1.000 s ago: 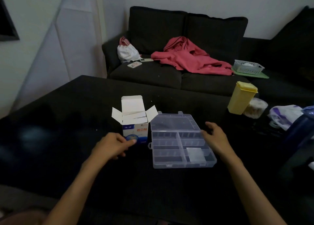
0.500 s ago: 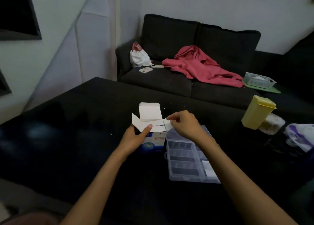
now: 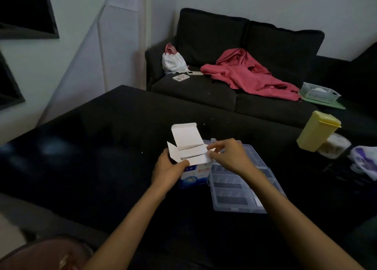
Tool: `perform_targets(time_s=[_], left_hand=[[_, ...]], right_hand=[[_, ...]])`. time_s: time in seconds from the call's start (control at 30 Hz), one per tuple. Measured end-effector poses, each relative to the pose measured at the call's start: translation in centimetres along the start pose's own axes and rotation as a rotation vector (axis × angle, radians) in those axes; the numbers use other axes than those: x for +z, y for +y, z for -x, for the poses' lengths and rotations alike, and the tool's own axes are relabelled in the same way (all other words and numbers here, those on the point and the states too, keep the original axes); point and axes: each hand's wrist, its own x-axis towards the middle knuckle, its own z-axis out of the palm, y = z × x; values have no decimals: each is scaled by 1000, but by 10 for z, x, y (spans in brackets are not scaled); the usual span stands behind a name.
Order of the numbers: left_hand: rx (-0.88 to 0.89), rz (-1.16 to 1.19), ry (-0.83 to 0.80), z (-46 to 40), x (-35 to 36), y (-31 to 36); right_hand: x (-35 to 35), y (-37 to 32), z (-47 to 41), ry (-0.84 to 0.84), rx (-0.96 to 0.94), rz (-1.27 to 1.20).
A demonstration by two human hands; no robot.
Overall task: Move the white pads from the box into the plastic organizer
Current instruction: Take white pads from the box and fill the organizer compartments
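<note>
A small white and blue box (image 3: 195,172) stands on the black table (image 3: 102,147) with its top flaps open. My left hand (image 3: 167,170) grips the box's left side. My right hand (image 3: 228,157) reaches over the box's open top, its fingertips pinched at the right edge of the opening; whether they hold a pad I cannot tell. Edges of white pads (image 3: 189,157) show inside the box. The clear plastic organizer (image 3: 240,190) lies open just right of the box, partly under my right forearm, with one white pad (image 3: 258,202) in a near-right compartment.
A yellow lidded container (image 3: 317,131) and a round clear jar (image 3: 334,148) stand at the table's right. A purple and white bag (image 3: 365,161) lies at the far right edge. Behind the table is a dark sofa (image 3: 234,65) with a red garment (image 3: 248,73) and a white basket (image 3: 319,92).
My left hand took hold of the box. My right hand left the organizer's right side and came over the box's open top. The view shifted left and up.
</note>
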Motion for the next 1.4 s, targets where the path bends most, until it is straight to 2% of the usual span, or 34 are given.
perform_targets(time_s=[0.13,0.27,0.53,0.63,0.73,0.87,0.93,1.0,1.07,1.23,1.4], left_hand=[[-44,96,4,-2,2,2],[-65,117,-9,-4,3,3],[-71,85,-73,-3,1,10],[-82,86,-81,-3,4,13],[-112,89,-48,-5,6,11],[-144,112,-48,-9,4,10],[-149,116,-64,-10,3,10],[-145,118,-64,-11,3,10],[-150,122,-66,-11,3,11],[-162,124,-78,-12,4,11],[-171,109,-80,-13,3,11]], right_hand=[[2,-3,-4,-2,51,-77],[-1,-14,-19,-45,211,-148],[-23,-48,-40,-347,433,11],[-20,-65,-47,-432,498,142],[-2,-70,-53,-319,375,350],[2,-58,-47,-79,4,632],[-6,-51,-43,-140,-239,626],[-13,-49,-39,-272,-368,605],[-15,-48,-41,-337,-404,651],[-10,-54,-47,-352,-492,843],[-5,-55,-50,-364,-492,835]])
